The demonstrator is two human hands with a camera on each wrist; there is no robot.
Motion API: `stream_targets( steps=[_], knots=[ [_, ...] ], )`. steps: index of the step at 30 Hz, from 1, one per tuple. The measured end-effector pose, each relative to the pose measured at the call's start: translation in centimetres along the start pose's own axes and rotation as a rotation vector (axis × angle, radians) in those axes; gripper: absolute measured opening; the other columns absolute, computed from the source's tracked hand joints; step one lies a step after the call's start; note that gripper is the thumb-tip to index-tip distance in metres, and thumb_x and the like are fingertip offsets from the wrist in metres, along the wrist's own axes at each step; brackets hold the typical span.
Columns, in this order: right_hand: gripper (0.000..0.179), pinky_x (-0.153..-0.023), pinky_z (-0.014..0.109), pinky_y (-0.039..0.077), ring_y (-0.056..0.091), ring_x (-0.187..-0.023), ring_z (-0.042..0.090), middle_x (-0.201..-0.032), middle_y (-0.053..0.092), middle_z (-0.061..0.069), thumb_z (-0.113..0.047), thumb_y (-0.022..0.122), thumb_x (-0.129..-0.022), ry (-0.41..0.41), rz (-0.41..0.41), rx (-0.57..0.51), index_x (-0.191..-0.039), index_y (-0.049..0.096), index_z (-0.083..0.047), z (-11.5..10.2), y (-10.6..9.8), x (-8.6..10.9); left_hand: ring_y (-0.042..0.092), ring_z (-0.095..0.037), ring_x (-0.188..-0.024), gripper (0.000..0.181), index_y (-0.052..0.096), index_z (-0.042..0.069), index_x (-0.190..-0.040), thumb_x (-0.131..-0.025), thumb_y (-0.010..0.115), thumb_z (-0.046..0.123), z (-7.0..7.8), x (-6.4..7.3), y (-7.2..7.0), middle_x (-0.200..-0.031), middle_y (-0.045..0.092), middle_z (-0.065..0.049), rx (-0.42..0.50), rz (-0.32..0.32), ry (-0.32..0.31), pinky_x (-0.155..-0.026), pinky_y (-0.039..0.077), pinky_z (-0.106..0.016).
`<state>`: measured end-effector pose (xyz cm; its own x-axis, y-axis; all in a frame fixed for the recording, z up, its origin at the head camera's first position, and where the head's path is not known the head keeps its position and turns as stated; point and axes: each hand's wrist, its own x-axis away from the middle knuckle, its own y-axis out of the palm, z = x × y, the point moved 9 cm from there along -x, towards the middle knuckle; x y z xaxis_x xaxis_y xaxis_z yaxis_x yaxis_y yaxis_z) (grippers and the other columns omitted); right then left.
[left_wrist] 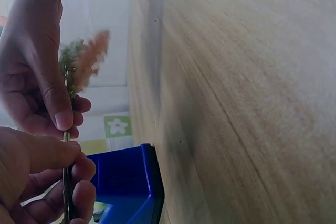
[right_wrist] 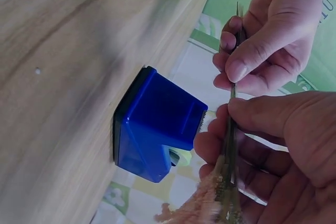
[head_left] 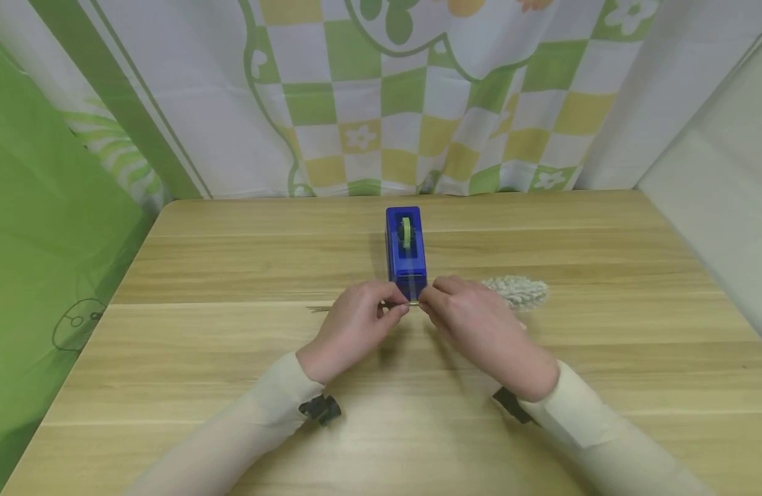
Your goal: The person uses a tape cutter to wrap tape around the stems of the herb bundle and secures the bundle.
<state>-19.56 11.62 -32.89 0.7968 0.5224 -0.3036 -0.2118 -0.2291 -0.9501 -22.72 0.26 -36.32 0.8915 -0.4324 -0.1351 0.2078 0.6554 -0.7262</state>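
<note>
Both hands pinch a thin bundle of dried flower stems (head_left: 319,309), held level just in front of a blue tape dispenser (head_left: 409,264). The left hand (head_left: 359,313) grips the bare stems between thumb and fingers, their ends sticking out to its left. Close beside it, the right hand (head_left: 474,324) pinches the same bundle nearer the flower heads (head_left: 522,292), which show pale past that hand. In the right wrist view a pinkish plume (right_wrist: 197,203) hangs under the right hand. Between the fingertips a short stretch of stem shows, light and shiny.
A yellowish tape roll (head_left: 406,233) sits in the dispenser, whose toothed cutter (right_wrist: 202,121) faces the hands. The wooden table (head_left: 232,255) meets a checked curtain (head_left: 356,89) at the back. Green cloth (head_left: 46,207) hangs at the left, with a thin dark cable (head_left: 61,329) by the edge.
</note>
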Motion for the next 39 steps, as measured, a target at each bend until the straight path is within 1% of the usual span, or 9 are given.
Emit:
stream_targets(
  steps=[3,6,9,15,21,24,26,33,39],
  knots=[
    [0.006,-0.058,0.027,0.051,0.054,-0.066,0.011,-0.083,0.067,0.000,-0.013,0.076,-0.096,0.000,0.014,-0.008,-0.093,0.071,-0.010,0.07,0.03,-0.07,0.056,-0.009,-0.070,0.007,0.077,0.012,-0.099,-0.100,0.071,0.016,0.12,-0.01,-0.07,-0.096,0.076,0.000,0.004,0.008,0.011,-0.064,0.048,-0.023],
    [0.006,-0.057,0.027,0.050,0.052,-0.065,0.010,-0.084,0.066,0.001,-0.012,0.075,-0.096,0.005,0.010,-0.020,-0.094,0.070,-0.010,0.23,0.24,-0.08,0.055,-0.009,-0.068,0.012,0.078,0.009,-0.103,-0.102,0.068,0.016,0.30,-0.03,-0.08,-0.096,0.077,-0.003,-0.002,0.009,0.032,-0.062,0.047,-0.023],
    [0.006,-0.058,0.026,0.051,0.052,-0.065,0.010,-0.085,0.066,0.001,-0.012,0.075,-0.096,0.006,0.006,-0.026,-0.095,0.070,-0.009,0.30,0.34,-0.08,0.053,-0.010,-0.067,0.015,0.078,0.007,-0.105,-0.103,0.066,0.015,0.27,-0.08,0.00,-0.096,0.077,-0.004,-0.012,0.004,0.037,-0.061,0.045,-0.022],
    [0.005,-0.061,0.027,0.050,0.051,-0.068,0.011,-0.083,0.066,0.001,-0.011,0.074,-0.097,-0.002,0.003,-0.052,-0.096,0.070,-0.008,0.24,0.42,-0.17,0.053,-0.010,-0.066,0.014,0.078,0.008,-0.104,-0.103,0.067,0.015,0.12,-0.13,-0.07,-0.095,0.076,-0.004,-0.009,0.010,0.020,-0.060,0.045,-0.022],
    [0.004,-0.065,0.029,0.052,0.056,-0.073,0.013,-0.080,0.068,0.000,-0.011,0.071,-0.099,-0.025,0.009,-0.024,-0.096,0.074,-0.009,0.07,0.47,-0.25,0.055,-0.010,-0.070,0.012,0.078,0.008,-0.104,-0.102,0.068,0.015,0.03,-0.10,-0.26,-0.097,0.076,-0.004,0.011,0.023,0.009,-0.063,0.047,-0.023],
    [0.004,-0.063,0.028,0.052,0.056,-0.071,0.013,-0.080,0.067,0.000,-0.010,0.073,-0.098,-0.029,0.030,-0.016,-0.095,0.074,-0.010,0.11,0.42,-0.26,0.057,-0.011,-0.072,0.010,0.078,0.009,-0.103,-0.101,0.069,0.015,-0.06,-0.13,-0.29,-0.098,0.075,-0.003,0.011,0.031,0.000,-0.066,0.049,-0.024],
    [0.002,-0.061,0.027,0.053,0.056,-0.070,0.013,-0.080,0.067,0.000,-0.011,0.074,-0.097,-0.027,0.041,-0.019,-0.095,0.075,-0.010,0.17,0.43,-0.29,0.056,-0.010,-0.071,0.011,0.077,0.009,-0.103,-0.102,0.068,0.015,-0.16,-0.19,-0.20,-0.097,0.075,-0.003,0.008,0.027,-0.007,-0.065,0.048,-0.024],
    [0.006,-0.058,0.026,0.054,0.058,-0.066,0.011,-0.083,0.069,0.001,-0.012,0.078,-0.094,-0.016,0.064,-0.021,-0.098,0.077,-0.009,0.36,0.46,-0.32,0.050,-0.010,-0.063,0.020,0.077,0.005,-0.101,-0.106,0.062,0.017,-0.05,-0.40,0.16,-0.078,0.067,-0.001,-0.020,-0.009,0.011,-0.059,0.043,-0.022],
    [0.005,-0.057,0.025,0.050,0.053,-0.064,0.011,-0.081,0.067,0.001,-0.013,0.078,-0.094,-0.013,0.080,-0.017,-0.096,0.075,-0.009,0.33,0.32,-0.48,0.050,-0.010,-0.062,0.016,0.077,0.006,-0.102,-0.104,0.065,0.015,-0.09,-0.43,-0.07,-0.085,0.072,-0.003,0.010,0.004,-0.003,-0.057,0.042,-0.022]
  ],
)
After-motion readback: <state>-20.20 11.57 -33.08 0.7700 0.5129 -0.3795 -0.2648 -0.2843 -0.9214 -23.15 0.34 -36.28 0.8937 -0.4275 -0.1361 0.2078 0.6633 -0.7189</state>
